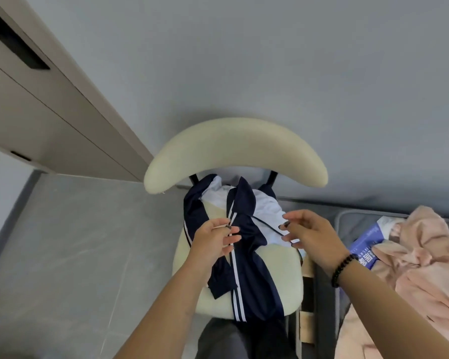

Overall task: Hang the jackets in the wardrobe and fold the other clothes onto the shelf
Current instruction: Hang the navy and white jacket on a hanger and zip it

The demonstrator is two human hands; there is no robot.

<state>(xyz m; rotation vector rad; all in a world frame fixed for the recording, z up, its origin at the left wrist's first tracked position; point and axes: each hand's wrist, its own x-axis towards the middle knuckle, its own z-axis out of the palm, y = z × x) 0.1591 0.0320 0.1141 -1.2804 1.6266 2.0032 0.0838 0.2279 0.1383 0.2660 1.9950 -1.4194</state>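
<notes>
the navy jacket with the white stripes and pale lining lies crumpled on the seat of the cream chair, its lower part spilling off the front edge toward the person's legs. the left hand seems to pinch the jacket's front edge where the white stripes run, fingers curled; something small and dark shows at its fingertips, maybe the zip pull, though i can't be sure. the right hand hovers over the pale lining with its fingers loosely spread, tips near or touching a thin dark cord or seam; whether it actually holds anything i can't tell

to my eye the step is sorting out the jacket's front so it can go on a hanger. to do it well i'd find both front edges first, one per hand, and lift the whole thing clear of the seat so it hangs straight and the sleeves drop free, rather than fiddling with it bunched up. if the zip is to be joined, line up the bottom ends before pulling. no hanger is in sight

beyond the chair, a beige wardrobe door with a dark handle stands to the left, and on the right a pink garment and a blue packet lie in a grey case
</notes>
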